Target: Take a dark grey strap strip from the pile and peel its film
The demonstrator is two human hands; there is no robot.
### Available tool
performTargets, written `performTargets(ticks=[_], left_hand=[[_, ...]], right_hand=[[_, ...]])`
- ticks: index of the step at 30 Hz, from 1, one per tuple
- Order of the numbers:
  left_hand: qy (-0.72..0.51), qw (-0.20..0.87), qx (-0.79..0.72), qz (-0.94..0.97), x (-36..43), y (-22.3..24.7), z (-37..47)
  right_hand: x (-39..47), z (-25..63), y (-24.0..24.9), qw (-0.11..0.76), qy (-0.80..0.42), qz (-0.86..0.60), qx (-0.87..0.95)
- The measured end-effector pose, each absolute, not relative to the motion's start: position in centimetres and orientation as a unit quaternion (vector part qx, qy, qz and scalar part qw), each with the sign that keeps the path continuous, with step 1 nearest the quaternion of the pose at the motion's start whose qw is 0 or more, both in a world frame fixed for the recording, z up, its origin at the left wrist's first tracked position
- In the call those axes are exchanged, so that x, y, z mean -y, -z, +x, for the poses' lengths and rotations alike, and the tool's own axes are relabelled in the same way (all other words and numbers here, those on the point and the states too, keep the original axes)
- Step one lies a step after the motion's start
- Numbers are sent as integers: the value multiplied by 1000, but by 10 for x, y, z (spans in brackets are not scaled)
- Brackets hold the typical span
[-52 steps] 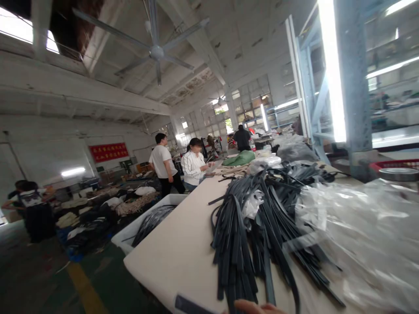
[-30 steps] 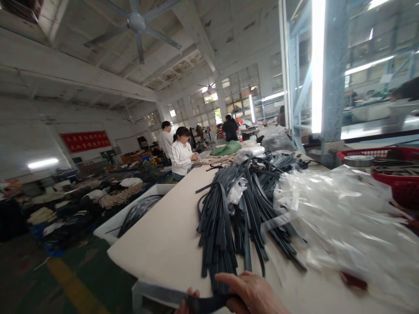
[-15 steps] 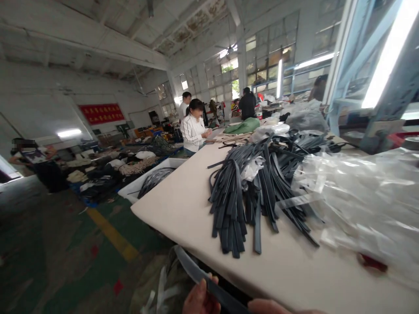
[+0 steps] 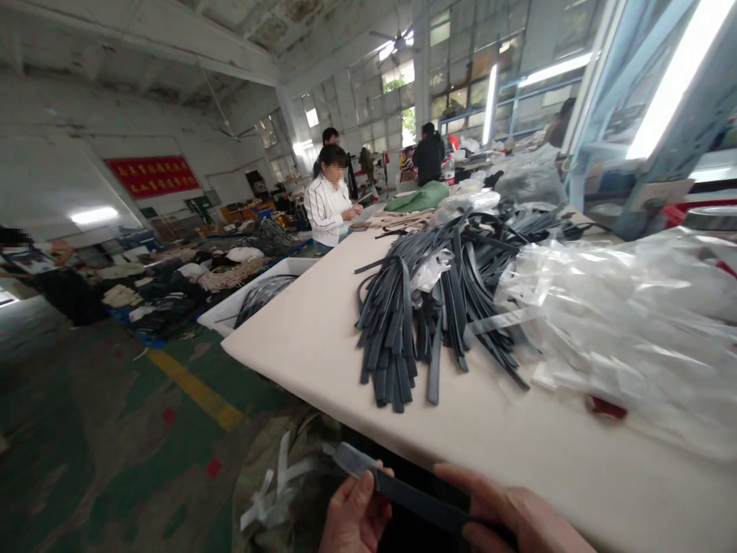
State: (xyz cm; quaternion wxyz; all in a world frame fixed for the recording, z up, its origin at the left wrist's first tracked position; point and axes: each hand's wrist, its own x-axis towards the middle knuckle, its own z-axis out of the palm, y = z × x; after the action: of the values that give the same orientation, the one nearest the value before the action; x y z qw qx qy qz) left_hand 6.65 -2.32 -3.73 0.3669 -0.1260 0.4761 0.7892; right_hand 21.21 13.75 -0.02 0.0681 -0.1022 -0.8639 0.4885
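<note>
**benchwatcher:** so what have you got in your hands there?

**me:** One dark strap [image 4: 418, 495], flat and narrow, held down low at the near edge of the table [image 4: 311, 346], below the tabletop and out over my lap. My left hand [image 4: 354, 514] has the thumb pressed on top of it with the fingers curled underneath, so that's a pinch, not a fist. My right hand [image 4: 518, 518] is closed around the other stretch, fingers folded over the top and pointing toward the left one. The strap runs between the two hands, and its pale-looking tip sticks out past my left thumb, up and to the left.

**benchwatcher:** how are the hands sitting?

**me:** Both are close to my body at the very bottom of the view, near each other, backs up-ish, partly cut off by the frame edge. Neither touches the tabletop as far as I can tell.

**benchwatcher:** and the rest?

**me:** The pile of dark straps [image 4: 414, 315] lies on the table well ahead of my hands, ends fanned toward me. Just right of it is a heap of clear plastic bags [image 4: 627, 330]. A white bin [image 4: 230, 311] with more dark strips sits beside the table's left edge, and a person in a white jacket [image 4: 325, 207] stands further along.
</note>
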Motion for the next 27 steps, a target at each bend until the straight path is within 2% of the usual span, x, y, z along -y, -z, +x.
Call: performTargets(ticks=[5,9,13,19,24,27], left_hand=[[-767,483,-421,-24,5,52,86],[-784,436,-435,-78,7,43,66],[-782,395,-450,-174,14,24,43],[-758,441,-439,-194,12,18,52],[-726,487,-456,-166,12,29,65],[-724,523,-437,-104,16,38,72]], right_hand=[[-126,191,-6,90,-486,-118,861],[-131,209,-31,73,-519,-100,846],[-144,248,-46,62,-495,-75,864],[-148,251,-30,234,-403,-28,884],[-142,214,-11,199,-370,25,907],[-138,191,-1,214,-336,35,916]])
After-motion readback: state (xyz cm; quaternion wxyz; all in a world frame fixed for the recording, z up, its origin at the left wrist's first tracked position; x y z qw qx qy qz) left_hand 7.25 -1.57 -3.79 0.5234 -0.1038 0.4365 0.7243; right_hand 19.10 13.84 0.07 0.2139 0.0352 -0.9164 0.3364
